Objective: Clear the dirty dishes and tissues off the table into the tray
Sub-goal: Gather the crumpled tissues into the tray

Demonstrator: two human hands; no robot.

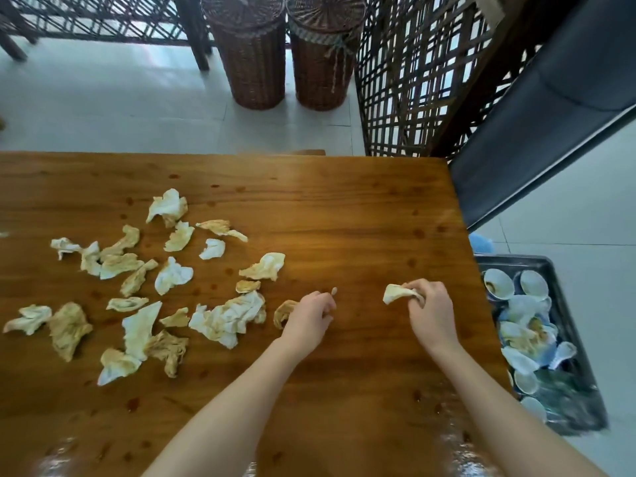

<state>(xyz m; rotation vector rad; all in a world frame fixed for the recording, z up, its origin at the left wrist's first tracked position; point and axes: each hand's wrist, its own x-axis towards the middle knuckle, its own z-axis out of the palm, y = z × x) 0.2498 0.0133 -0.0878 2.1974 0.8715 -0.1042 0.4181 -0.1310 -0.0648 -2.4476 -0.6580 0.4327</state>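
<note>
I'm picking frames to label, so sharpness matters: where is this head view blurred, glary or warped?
Head view: glare washes the table at its near edge; the tray and its dishes smear toward the right border; wide-angle bending curves the table's far edge. The right hand, its tissue and the left hand are fairly sharp.

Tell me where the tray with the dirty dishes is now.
In the head view, the dark tray sits on the floor at right, beside the wooden table's right edge, near the right hand.
</note>
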